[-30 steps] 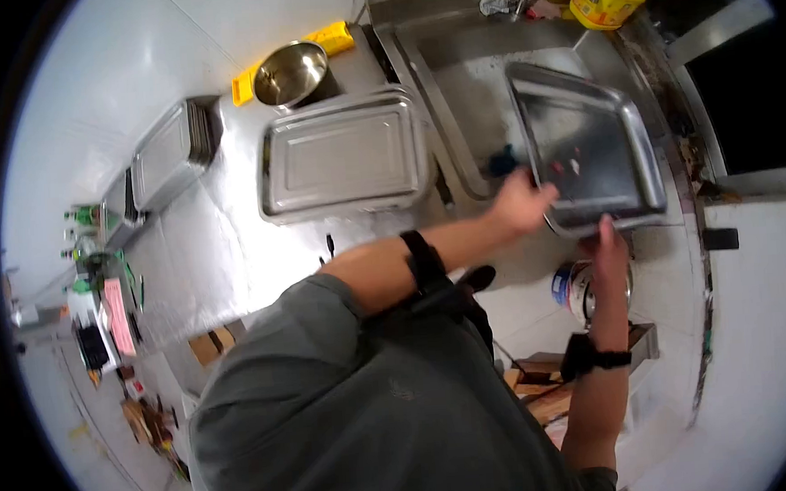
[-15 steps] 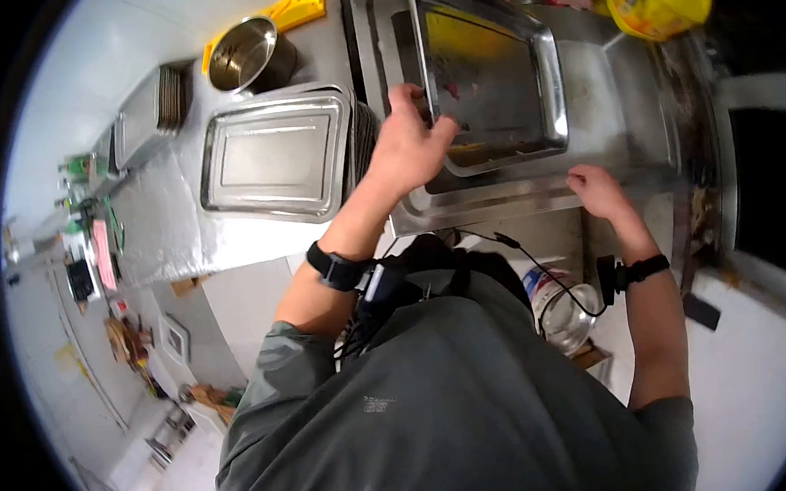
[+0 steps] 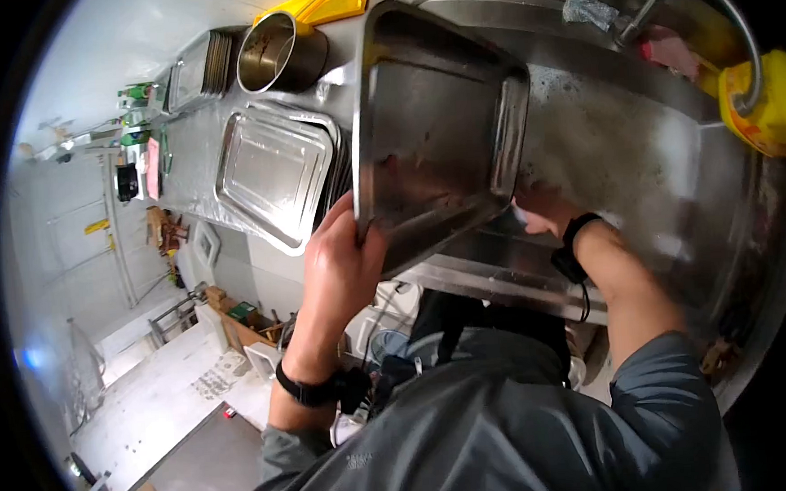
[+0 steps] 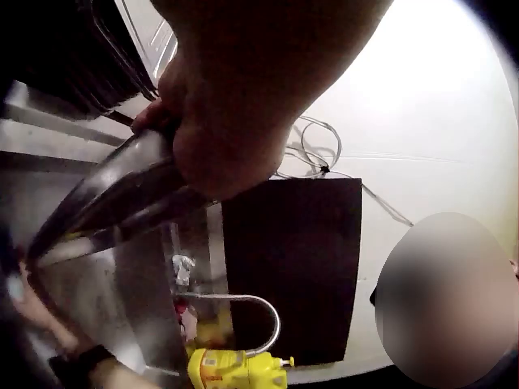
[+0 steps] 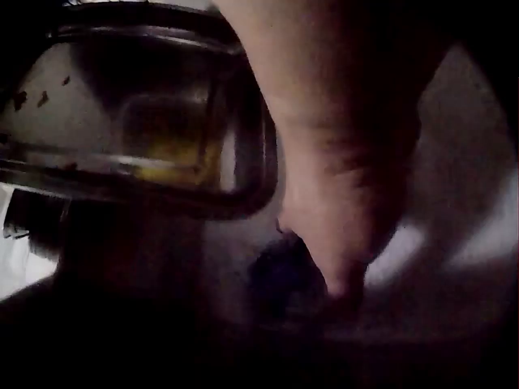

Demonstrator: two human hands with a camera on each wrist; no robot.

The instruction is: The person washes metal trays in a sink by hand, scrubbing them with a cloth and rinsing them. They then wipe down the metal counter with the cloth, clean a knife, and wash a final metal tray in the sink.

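My left hand [image 3: 344, 253] grips the near left rim of a deep stainless steel tray [image 3: 439, 121], thumb inside and fingers beyond the edge. The tray is held tilted over the left part of the sink, with small dark reddish scraps on its bottom. My right hand [image 3: 548, 211] is low in the sink by the tray's near right corner, blurred. A blue wad [image 5: 284, 271] shows at its fingers in the right wrist view, and bluish colour [image 3: 519, 213] appears between thumb and fingers in the head view; its kind is too dark to make out.
The steel sink [image 3: 715, 217] holds cloudy, foamy water. A curved faucet [image 3: 720, 0] and a yellow jug [image 3: 776, 105] stand at its far right. On the left counter are stacked steel trays [image 3: 276, 172], a steel pot [image 3: 282, 54] and more trays [image 3: 202, 68].
The tray has swung left and tilted up, still in my left hand. My right hand, earlier at the tray's near edge and then apart by the sink's front, has reached into the sink beside the tray.
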